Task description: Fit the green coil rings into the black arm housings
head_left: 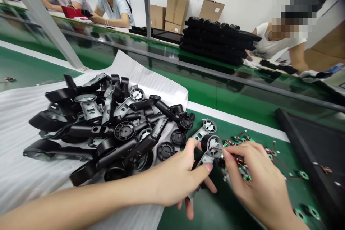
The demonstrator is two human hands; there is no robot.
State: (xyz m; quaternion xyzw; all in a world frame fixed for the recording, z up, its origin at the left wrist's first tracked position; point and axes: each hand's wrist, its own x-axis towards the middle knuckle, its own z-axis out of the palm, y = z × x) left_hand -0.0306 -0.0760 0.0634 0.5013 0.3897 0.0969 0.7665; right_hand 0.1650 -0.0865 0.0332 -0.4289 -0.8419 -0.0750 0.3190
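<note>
My left hand [179,176] is wrapped around a black-and-grey plastic housing [215,144] with a round, spoked head and a narrow handle. The head points up and away from me, its open grey side facing my right hand [256,178]. Thumb and forefinger of that hand pinch a thin red wire [216,148] running into the spoked opening. Whatever else those fingertips cover is hidden. Just behind the held piece, a similar grey housing [209,126] lies on the green table. Small green circuit boards with wires [246,177] are scattered beside and under my right hand.
A large pile of black and grey housings [125,130] covers white foam sheeting [18,115] on the left. To the right lies a black tray [302,129]. Beyond a metal rail, several people sit near stacked black trays [212,43] and cardboard boxes [176,9].
</note>
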